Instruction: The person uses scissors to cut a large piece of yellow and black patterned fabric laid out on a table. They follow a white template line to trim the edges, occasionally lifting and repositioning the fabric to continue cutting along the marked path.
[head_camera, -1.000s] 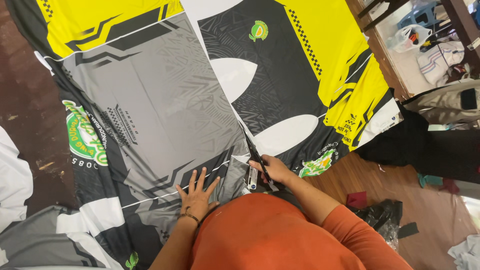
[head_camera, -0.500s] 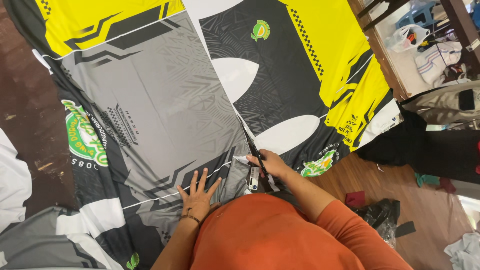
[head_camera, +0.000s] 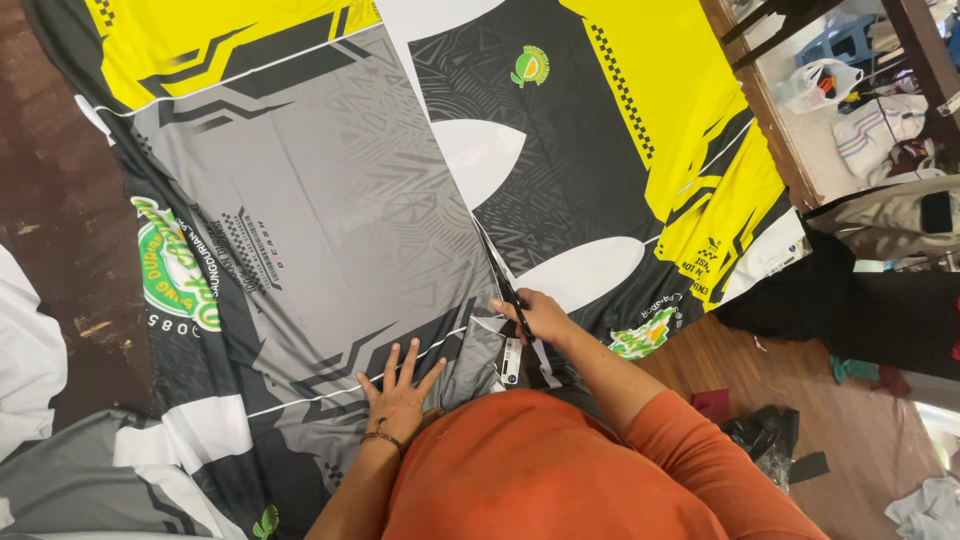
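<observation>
Cutting step underway: right hand (head_camera: 545, 318) grips black-handled scissors (head_camera: 512, 300), mid-cut thru printed grey/black/yellow jersey fabric (head_camera: 330, 200). Left hand (head_camera: 398, 392) open, flat on fabric beside. Next prob needs steady blade along seam w/ cloth kept taut.

You've got 2 hands in view: left hand (head_camera: 398, 398), right hand (head_camera: 540, 318). 1 pr of scissors (head_camera: 512, 300). 1 big printed fabric sheet (head_camera: 330, 190) w/ 2 grey panels, 2 yellow panels. 4 round green logos visible. 1 bracelet (head_camera: 381, 437) on your left wrist. 1 white plastic bag (head_camera: 822, 84) at the far right.
</observation>
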